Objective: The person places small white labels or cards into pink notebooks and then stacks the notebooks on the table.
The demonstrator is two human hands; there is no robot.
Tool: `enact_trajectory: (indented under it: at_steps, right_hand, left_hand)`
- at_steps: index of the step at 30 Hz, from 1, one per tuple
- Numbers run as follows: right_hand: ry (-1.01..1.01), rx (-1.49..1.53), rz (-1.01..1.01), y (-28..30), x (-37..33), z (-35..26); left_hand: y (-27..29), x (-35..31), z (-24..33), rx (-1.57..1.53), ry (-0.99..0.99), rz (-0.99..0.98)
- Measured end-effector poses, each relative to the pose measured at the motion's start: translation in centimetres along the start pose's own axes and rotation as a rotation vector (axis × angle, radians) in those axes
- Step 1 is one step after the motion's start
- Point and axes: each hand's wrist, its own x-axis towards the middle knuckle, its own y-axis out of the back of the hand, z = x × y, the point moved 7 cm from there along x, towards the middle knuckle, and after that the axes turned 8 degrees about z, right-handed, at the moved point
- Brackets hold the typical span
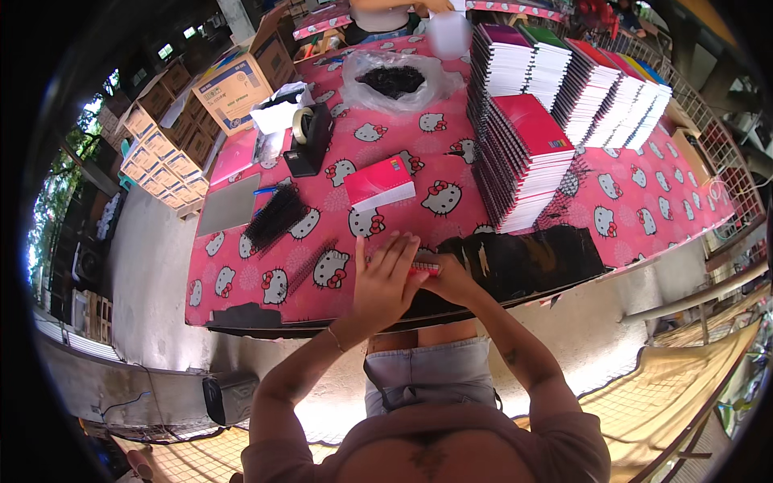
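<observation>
Close to the table's near edge, a small red notebook [426, 268] is gripped between my two hands, mostly covered by them. My left hand [390, 274] has its fingers stretched forward along its side, with the thumb pressed in towards it. My right hand [448, 280] is curled round the other end. Just beyond lies a small pink-red notebook or cover with a white lower part [380, 183]. To the left, a bunch of black spiral binding coils [278, 217] rests on the pink patterned tablecloth [241, 278], with a single coil [312, 264] beside it.
Tall stacks of spiral notebooks [527, 161] stand at the right. A clear plastic bag [358, 79] holds black coils at the back. A black tape dispenser [310, 145] and a grey board [229, 205] are at left. Cartons [165, 149] are piled beyond. Another person [378, 18] is across the table.
</observation>
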Motion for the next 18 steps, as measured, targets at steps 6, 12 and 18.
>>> enact_trajectory:
  at_steps: [6,12,18]
  right_hand:
    - [0.066,0.088,0.001,4.6,-0.3,-3.4]
    - [-0.058,0.146,-0.059,5.6,-0.1,-1.9]
    - [0.178,-0.005,-0.016,5.1,0.0,-4.2]
  left_hand:
    - [0.3,0.6,-0.7,-0.146,-0.036,0.093]
    - [-0.1,0.4,-0.3,-0.22,-0.001,0.11]
    - [0.8,0.8,-0.2,-0.219,-0.012,0.041]
